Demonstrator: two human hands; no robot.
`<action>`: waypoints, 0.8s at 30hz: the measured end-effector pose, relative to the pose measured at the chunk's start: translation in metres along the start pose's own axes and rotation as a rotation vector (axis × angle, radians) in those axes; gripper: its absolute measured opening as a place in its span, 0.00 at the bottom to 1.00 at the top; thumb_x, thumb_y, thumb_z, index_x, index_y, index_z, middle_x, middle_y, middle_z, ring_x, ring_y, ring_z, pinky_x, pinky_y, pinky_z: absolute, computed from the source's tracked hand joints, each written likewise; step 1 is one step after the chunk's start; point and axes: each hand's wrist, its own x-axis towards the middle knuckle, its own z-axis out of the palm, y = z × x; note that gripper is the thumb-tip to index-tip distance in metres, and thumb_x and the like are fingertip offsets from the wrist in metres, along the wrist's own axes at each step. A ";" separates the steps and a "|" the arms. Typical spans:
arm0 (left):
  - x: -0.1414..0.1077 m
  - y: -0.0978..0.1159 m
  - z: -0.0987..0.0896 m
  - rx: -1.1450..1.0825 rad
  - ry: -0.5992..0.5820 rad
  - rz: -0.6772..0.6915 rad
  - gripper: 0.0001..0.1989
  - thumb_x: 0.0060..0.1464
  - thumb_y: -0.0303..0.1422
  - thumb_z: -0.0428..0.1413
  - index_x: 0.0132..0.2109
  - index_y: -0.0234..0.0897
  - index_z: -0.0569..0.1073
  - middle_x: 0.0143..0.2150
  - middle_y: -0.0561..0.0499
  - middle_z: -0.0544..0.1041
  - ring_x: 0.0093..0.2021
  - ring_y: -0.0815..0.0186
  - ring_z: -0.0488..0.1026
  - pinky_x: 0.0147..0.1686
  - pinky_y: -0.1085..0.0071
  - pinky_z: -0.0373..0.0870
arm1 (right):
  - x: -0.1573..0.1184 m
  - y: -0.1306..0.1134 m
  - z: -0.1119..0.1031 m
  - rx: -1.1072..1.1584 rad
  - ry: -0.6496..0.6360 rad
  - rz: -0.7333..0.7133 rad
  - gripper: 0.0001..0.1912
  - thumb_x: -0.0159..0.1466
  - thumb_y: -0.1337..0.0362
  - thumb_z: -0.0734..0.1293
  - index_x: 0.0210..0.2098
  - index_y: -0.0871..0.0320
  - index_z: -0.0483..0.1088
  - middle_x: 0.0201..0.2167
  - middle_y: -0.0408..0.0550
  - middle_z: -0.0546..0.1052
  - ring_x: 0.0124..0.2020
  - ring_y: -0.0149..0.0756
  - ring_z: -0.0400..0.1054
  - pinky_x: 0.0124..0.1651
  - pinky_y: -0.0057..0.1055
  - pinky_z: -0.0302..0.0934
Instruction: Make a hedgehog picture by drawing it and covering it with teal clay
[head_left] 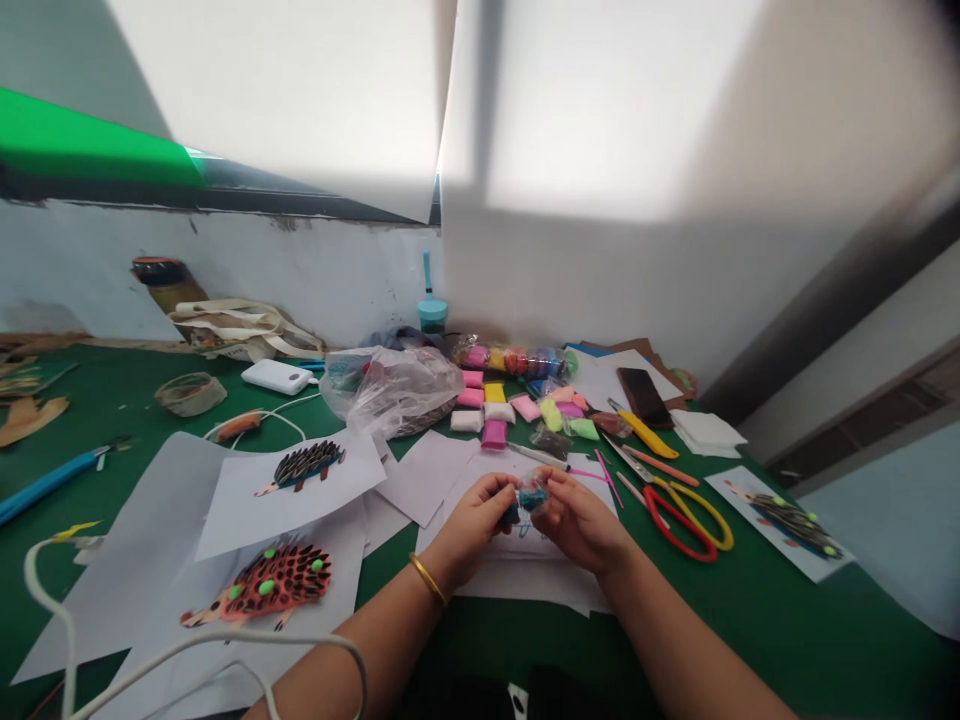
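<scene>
My left hand (474, 522), with a gold bangle at its wrist, is closed, its thumb and fingers pinching a dark blue piece of modelling clay. Beside it, my right hand (581, 520) grips a small clear packet of blue clay (532, 496). Both hands meet over white paper (517, 545) with blue line marks, partly hidden by them. Just beyond lies a white pen (538, 457). Several clay packets in pink, white, yellow and green, such as a magenta packet (493, 434), lie farther back.
Red-and-yellow scissors (679, 520), a yellow cutter (649, 433) and a phone (643, 396) lie to the right. Hedgehog pictures (277, 580) on paper spread leftward, with a white cable (225, 637) across them. A plastic bag (401, 390) sits behind.
</scene>
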 end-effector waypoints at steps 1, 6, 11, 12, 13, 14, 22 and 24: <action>0.000 0.001 0.000 -0.018 -0.013 0.003 0.18 0.51 0.46 0.63 0.39 0.36 0.72 0.32 0.54 0.69 0.28 0.71 0.64 0.29 0.74 0.58 | -0.001 0.000 0.000 0.007 -0.018 0.009 0.13 0.57 0.61 0.74 0.40 0.56 0.72 0.31 0.42 0.71 0.26 0.25 0.62 0.30 0.23 0.59; -0.001 0.004 0.001 -0.169 0.008 0.015 0.20 0.46 0.44 0.67 0.33 0.37 0.68 0.30 0.56 0.67 0.28 0.73 0.63 0.29 0.76 0.57 | -0.002 0.002 -0.002 0.021 -0.087 0.038 0.24 0.52 0.61 0.78 0.47 0.54 0.72 0.42 0.45 0.72 0.32 0.26 0.66 0.36 0.24 0.61; -0.003 0.006 0.002 -0.207 0.050 0.024 0.19 0.45 0.43 0.67 0.33 0.38 0.68 0.31 0.56 0.68 0.29 0.72 0.63 0.30 0.75 0.59 | 0.001 0.009 0.005 -0.099 -0.091 0.051 0.20 0.50 0.67 0.79 0.40 0.55 0.72 0.36 0.41 0.73 0.31 0.26 0.65 0.36 0.25 0.59; -0.003 0.007 0.003 -0.183 0.030 0.013 0.18 0.47 0.43 0.66 0.33 0.37 0.69 0.31 0.55 0.68 0.29 0.71 0.63 0.30 0.75 0.59 | 0.002 0.010 0.007 -0.102 -0.091 0.035 0.18 0.50 0.66 0.79 0.37 0.55 0.71 0.34 0.41 0.73 0.32 0.28 0.66 0.37 0.26 0.59; -0.004 0.008 0.003 -0.155 0.003 0.001 0.17 0.48 0.43 0.65 0.31 0.36 0.69 0.31 0.54 0.68 0.29 0.71 0.63 0.30 0.75 0.59 | 0.001 0.009 0.008 -0.094 -0.097 0.022 0.17 0.50 0.64 0.79 0.35 0.56 0.70 0.34 0.42 0.73 0.33 0.30 0.66 0.38 0.27 0.59; -0.005 0.009 0.003 -0.122 -0.028 -0.010 0.16 0.50 0.43 0.63 0.30 0.36 0.69 0.30 0.54 0.67 0.29 0.71 0.62 0.29 0.74 0.58 | 0.001 0.009 0.009 -0.082 -0.108 0.017 0.16 0.51 0.63 0.79 0.33 0.56 0.69 0.33 0.42 0.73 0.34 0.31 0.67 0.39 0.29 0.60; -0.002 0.006 -0.001 0.039 -0.035 0.113 0.17 0.51 0.44 0.62 0.28 0.35 0.68 0.27 0.55 0.65 0.28 0.70 0.60 0.31 0.74 0.58 | -0.003 0.008 0.007 -0.004 -0.140 0.073 0.17 0.56 0.60 0.75 0.33 0.55 0.63 0.20 0.33 0.63 0.15 0.19 0.41 0.20 0.21 0.39; 0.001 0.002 -0.002 0.038 0.015 0.158 0.16 0.52 0.43 0.62 0.29 0.36 0.68 0.27 0.56 0.65 0.28 0.71 0.61 0.31 0.73 0.59 | -0.005 0.011 0.012 0.028 -0.127 0.032 0.16 0.57 0.60 0.75 0.34 0.55 0.62 0.19 0.31 0.60 0.15 0.19 0.39 0.20 0.21 0.39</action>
